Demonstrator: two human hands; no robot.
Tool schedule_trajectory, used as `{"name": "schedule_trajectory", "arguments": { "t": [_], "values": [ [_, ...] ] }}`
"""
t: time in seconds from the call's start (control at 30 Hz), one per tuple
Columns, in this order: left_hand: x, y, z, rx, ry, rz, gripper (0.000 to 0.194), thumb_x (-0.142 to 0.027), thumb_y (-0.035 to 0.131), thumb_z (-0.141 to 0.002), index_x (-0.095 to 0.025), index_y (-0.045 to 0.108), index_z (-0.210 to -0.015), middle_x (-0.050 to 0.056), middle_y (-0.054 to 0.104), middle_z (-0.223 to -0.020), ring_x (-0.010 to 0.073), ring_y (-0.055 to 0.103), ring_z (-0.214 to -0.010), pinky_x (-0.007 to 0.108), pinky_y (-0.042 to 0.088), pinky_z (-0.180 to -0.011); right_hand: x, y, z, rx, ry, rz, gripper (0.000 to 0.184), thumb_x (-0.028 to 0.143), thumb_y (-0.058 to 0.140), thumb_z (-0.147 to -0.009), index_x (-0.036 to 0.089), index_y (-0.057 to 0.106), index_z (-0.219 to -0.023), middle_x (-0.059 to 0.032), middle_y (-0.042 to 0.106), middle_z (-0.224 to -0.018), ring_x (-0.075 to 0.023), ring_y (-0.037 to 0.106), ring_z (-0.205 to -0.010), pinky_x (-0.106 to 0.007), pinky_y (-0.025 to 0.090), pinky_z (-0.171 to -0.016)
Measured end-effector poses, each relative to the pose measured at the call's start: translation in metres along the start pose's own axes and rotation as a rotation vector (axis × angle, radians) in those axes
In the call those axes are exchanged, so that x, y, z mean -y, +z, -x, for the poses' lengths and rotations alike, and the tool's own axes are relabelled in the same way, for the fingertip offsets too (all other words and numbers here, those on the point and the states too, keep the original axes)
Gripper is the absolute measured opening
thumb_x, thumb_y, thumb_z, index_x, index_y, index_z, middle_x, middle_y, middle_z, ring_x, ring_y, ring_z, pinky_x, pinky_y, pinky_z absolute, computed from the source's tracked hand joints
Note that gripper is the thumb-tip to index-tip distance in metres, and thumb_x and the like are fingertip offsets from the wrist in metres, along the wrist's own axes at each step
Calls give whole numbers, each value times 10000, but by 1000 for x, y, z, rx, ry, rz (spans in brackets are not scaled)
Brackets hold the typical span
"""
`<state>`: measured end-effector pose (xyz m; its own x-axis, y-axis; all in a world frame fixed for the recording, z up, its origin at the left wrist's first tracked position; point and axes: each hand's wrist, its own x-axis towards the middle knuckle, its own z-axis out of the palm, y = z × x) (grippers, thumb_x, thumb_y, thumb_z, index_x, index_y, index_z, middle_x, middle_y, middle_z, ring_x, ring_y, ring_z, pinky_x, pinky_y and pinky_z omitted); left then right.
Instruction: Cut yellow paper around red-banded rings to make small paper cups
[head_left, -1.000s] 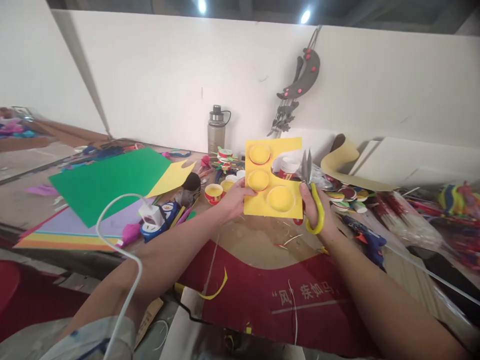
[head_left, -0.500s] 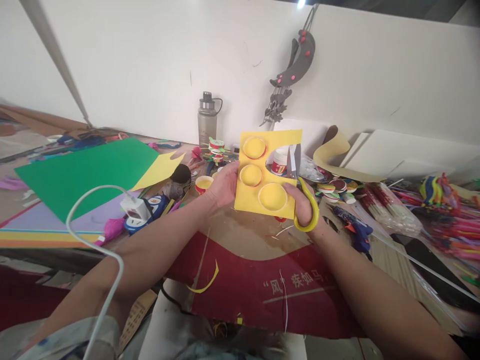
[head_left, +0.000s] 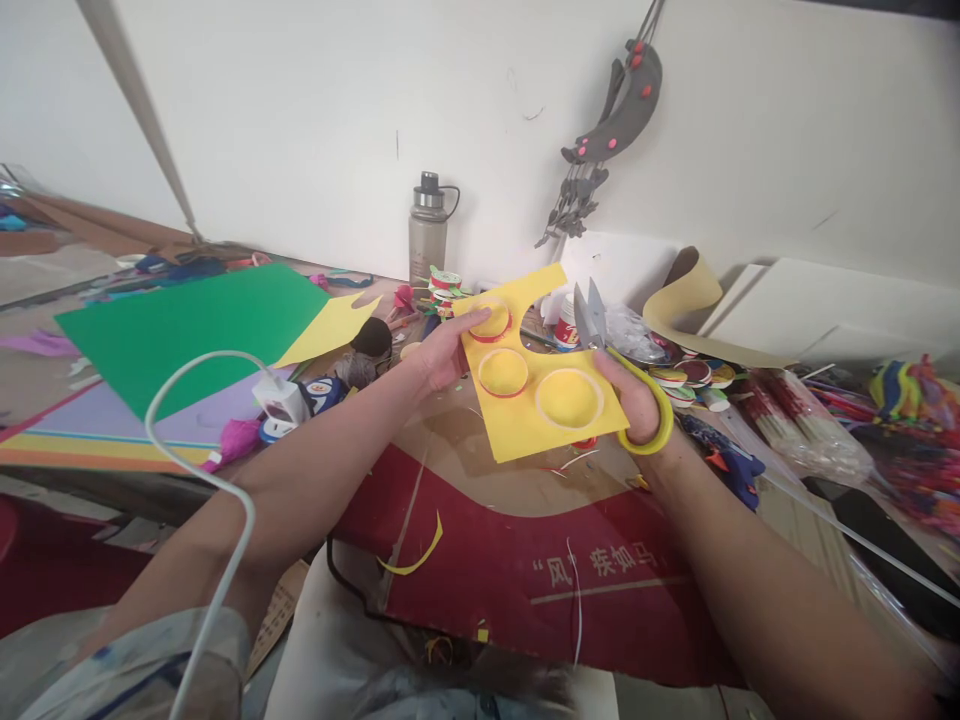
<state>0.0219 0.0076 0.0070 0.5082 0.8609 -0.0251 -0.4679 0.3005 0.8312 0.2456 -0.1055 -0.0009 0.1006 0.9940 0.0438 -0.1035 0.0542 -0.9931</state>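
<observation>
I have the left hand [head_left: 444, 352] pinched on the card [head_left: 534, 362] at the middle of the frame, thumb over the edge of the upper left ring and fingers passing behind, where I can't see them. The right hand [head_left: 636, 405] holds the scissors [head_left: 598, 325] by the yellow handles, blades parted and pointing up, just beside the card's right edge; whether its fingers also brace the card from behind, I cannot tell. The card is held up at a tilt, with three rings [head_left: 504, 394] on its face and a curved notch in its upper right. To cut well here, I would turn the card into the blades with the left hand, move the scissors little, and follow the outside of a ring closely without nicking it. The thumb should press lightly, since the thin rims look likely to buckle, and fingers should keep off the blade line. Farther out, a cup [head_left: 566, 322] shows beside the blades, the worktop [head_left: 450, 430] lies below, and a red board [head_left: 480, 560] at lower centre carries a curved yellow strip [head_left: 435, 545]. A bottle [head_left: 427, 235] stands at upper centre. I would mind the cable [head_left: 248, 520] at lower left: it crosses the left forearm [head_left: 322, 460] and could snag.
</observation>
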Motion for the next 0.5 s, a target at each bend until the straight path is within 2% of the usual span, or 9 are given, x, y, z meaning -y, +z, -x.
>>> {"name": "schedule_trajectory", "arguments": {
  "t": [0.1,0.2,0.3,0.4,0.5],
  "values": [
    [-1,2,-2,-79,81,91,462,-396,808,-850,-147,748,-1235,141,829,-1100,307,796,-1040,418,605,-1005,0,-3,-6,-26,-142,-7,652,888,619,-775,265,667,-959,-32,660,-720,-206,566,-547,-351,468,-460],
    [-6,1,-6,-164,142,171,552,-490,775,-899,-173,702,-1346,129,831,-1107,279,794,-1060,387,617,-984,2,-5,-9,-37,-167,18,737,973,606,-711,262,599,-906,16,540,-672,-126,364,-470,-284,318,-386],
    [-7,2,-7,-177,204,229,605,-576,723,-931,-192,675,-1396,114,832,-1110,253,792,-1072,336,636,-926,1,0,-6,-12,-171,13,796,1023,524,-703,254,571,-904,3,554,-732,-113,344,-483,-276,311,-377],
    [1,12,-1,-132,227,239,600,-607,718,-927,-187,694,-1355,111,827,-1143,253,780,-1112,317,643,-908,-2,12,1,-7,-208,-24,664,902,627,-752,261,575,-919,17,535,-705,-117,363,-485,-273,326,-383],
    [12,23,8,-66,193,205,510,-549,749,-924,-176,727,-1271,120,817,-1185,262,772,-1139,333,640,-937,-2,20,6,-27,-235,-25,413,597,758,-746,261,597,-923,26,533,-668,-126,391,-483,-280,330,-395]
  ]
}}
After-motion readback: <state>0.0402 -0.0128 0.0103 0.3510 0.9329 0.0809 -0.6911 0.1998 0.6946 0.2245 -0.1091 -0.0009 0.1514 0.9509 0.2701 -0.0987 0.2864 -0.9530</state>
